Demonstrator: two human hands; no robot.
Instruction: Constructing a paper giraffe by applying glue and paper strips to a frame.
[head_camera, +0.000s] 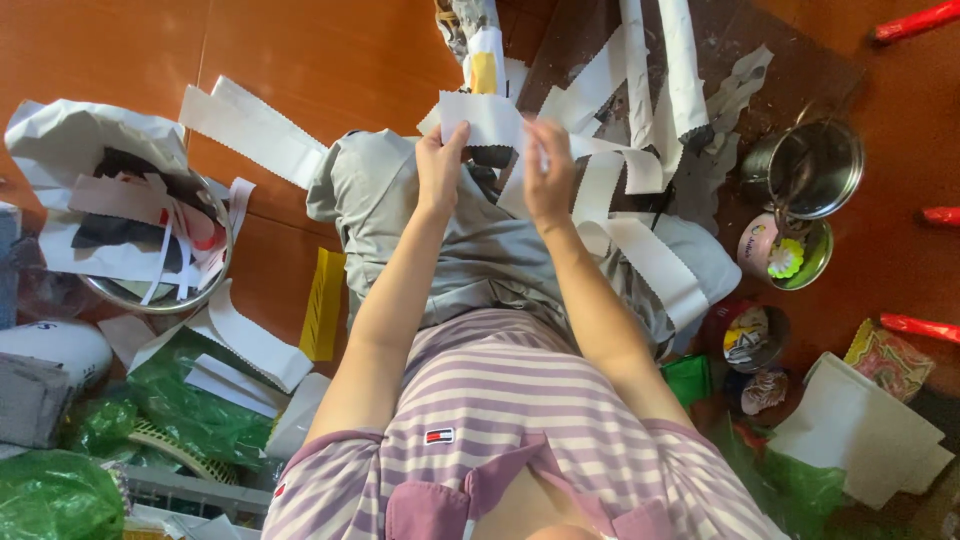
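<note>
- While both hands rise over the lap, the left hand (440, 165) pinches a white fabric strip (485, 115) and the right hand (548, 170) grips its other part.
- More white strips (640, 250) trail toward 4 o'clock.
- A steel pot (812, 168) sits at 3 o'clock.
- A scrap-filled metal bowl (150, 245) lies at 9 o'clock.

Two hands are in view — the left hand (441, 168) and the right hand (549, 172). One steel pot (812, 168) stands open on the floor. One steel bowl (160, 297) holds paper scraps. Three red handles (915, 20) show at the right edge. One yellow strip (324, 303) lies flat. White paper strips (655, 265) — too many and too overlapped to count.
</note>
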